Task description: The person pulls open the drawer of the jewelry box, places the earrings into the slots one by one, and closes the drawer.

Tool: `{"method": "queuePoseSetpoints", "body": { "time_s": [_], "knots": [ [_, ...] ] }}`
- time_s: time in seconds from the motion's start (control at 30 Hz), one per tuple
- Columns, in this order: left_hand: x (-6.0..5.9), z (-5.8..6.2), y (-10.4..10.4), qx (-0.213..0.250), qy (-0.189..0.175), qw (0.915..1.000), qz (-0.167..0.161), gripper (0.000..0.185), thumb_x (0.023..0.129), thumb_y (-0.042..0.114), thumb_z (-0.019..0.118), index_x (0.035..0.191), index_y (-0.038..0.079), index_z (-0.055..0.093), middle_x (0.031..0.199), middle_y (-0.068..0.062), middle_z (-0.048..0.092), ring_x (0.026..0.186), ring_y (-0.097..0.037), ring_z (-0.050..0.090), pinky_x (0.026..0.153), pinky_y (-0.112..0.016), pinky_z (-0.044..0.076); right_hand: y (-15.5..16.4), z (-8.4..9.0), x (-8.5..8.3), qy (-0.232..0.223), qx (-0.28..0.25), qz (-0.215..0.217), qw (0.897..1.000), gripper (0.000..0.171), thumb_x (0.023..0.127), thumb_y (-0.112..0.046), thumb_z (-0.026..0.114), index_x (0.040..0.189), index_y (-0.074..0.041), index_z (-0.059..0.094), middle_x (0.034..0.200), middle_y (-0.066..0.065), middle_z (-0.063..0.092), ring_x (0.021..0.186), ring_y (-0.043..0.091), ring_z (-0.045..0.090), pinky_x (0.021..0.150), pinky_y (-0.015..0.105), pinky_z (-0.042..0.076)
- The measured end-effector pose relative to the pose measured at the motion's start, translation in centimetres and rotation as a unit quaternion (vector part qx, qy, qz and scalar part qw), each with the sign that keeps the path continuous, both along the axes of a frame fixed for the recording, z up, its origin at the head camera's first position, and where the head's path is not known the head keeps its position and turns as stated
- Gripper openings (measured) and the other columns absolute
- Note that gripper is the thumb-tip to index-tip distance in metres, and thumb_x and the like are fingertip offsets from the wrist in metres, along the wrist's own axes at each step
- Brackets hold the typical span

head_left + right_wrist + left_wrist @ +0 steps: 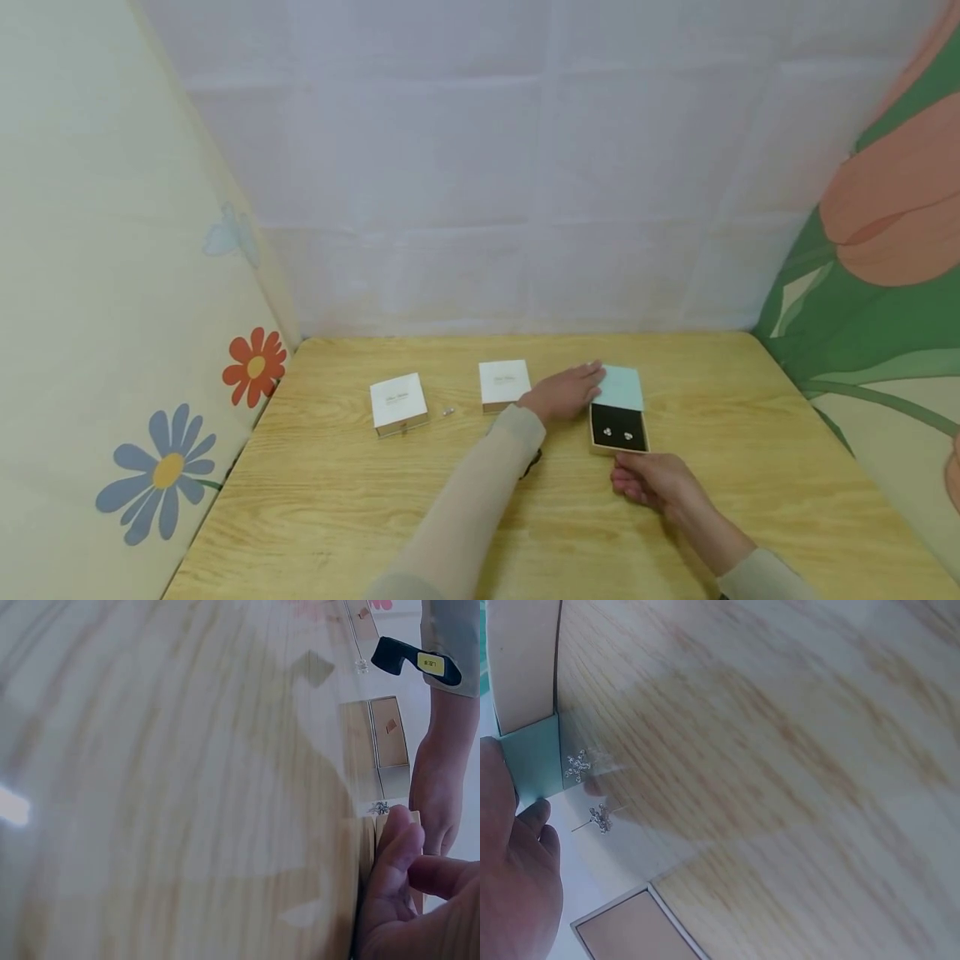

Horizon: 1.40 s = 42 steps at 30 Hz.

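Observation:
A small jewellery box lies at the right of the table, its black-lined drawer [618, 421] drawn out of a light blue sleeve [622, 385]. Two sparkling stud earrings [628, 436] sit on the black lining. My left hand [562, 396] holds the sleeve at its left side, fingertips at the far corner. With thumb and fingers, my right hand [652, 479] pinches the drawer's front edge. In the left wrist view, two snowflake-shaped earrings [600, 817] lie on the table beside the sleeve; the left arm hides them from the head camera.
A white-topped box [504, 382] stands left of my left hand, and another white box [398, 403] is farther left. Between these two lies a small shiny earring [448, 412]. The wood-grain table [337, 517] meets hanging cloth at the back and both sides.

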<state>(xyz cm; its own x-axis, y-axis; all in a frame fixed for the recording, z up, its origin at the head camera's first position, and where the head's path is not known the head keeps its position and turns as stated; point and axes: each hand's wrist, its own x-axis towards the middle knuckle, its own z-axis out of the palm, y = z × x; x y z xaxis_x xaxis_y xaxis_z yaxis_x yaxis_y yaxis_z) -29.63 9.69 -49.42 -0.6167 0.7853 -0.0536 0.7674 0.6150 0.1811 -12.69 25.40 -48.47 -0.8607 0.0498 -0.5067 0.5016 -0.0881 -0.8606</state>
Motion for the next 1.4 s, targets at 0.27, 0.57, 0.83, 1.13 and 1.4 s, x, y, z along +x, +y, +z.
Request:
{"method": "queuePoseSetpoints", "body": {
  "time_s": [0.27,0.57,0.83,1.13,1.4],
  "knots": [
    [0.0,-0.2,0.1,-0.005,0.002,1.0000,0.004,0.053,0.113,0.037,0.021,0.163,0.019,0.018,0.170,0.004,0.012,0.156,-0.013,0.015,0.126,-0.027,0.015,-0.4,-0.2,-0.2,0.003,-0.004,-0.014,1.000,0.015,0.100,-0.008,0.060,0.099,0.004,0.068,0.074,0.006,0.075,0.066,0.012,0.072,0.059,0.019,0.059],
    [0.0,0.1,-0.1,-0.011,-0.002,0.9999,0.012,0.054,0.113,0.038,0.021,0.164,0.019,0.017,0.170,0.004,0.011,0.155,-0.012,0.015,0.126,-0.026,0.015,-0.7,-0.2,-0.7,0.001,-0.013,-0.031,0.999,0.015,0.099,-0.006,0.060,0.097,0.005,0.070,0.073,0.007,0.074,0.065,0.012,0.072,0.058,0.019,0.058],
    [0.1,0.3,0.0,0.005,-0.010,0.9999,0.002,0.054,0.113,0.036,0.023,0.163,0.018,0.020,0.170,0.001,0.015,0.155,-0.016,0.019,0.126,-0.028,0.018,-0.5,-0.5,-1.4,0.004,-0.004,-0.035,0.999,0.017,0.100,-0.008,0.060,0.092,0.002,0.071,0.072,0.006,0.074,0.064,0.012,0.072,0.058,0.020,0.058],
    [0.3,0.2,0.2,0.004,-0.022,0.9997,0.009,0.054,0.113,0.039,0.022,0.164,0.022,0.018,0.171,0.005,0.012,0.155,-0.012,0.016,0.126,-0.027,0.016,0.1,-0.5,-2.1,0.005,-0.011,-0.039,0.999,0.017,0.100,-0.008,0.060,0.089,-0.002,0.072,0.072,0.004,0.074,0.064,0.010,0.071,0.059,0.020,0.059],
    [0.0,-0.1,0.1,0.011,-0.031,0.9993,0.017,0.054,0.112,0.040,0.022,0.163,0.024,0.017,0.171,0.006,0.011,0.155,-0.012,0.015,0.126,-0.027,0.017,-0.3,-0.1,-2.4,0.006,-0.022,-0.042,0.999,0.017,0.100,-0.007,0.059,0.091,-0.002,0.072,0.072,0.005,0.074,0.064,0.010,0.072,0.058,0.019,0.059]
  ]
}}
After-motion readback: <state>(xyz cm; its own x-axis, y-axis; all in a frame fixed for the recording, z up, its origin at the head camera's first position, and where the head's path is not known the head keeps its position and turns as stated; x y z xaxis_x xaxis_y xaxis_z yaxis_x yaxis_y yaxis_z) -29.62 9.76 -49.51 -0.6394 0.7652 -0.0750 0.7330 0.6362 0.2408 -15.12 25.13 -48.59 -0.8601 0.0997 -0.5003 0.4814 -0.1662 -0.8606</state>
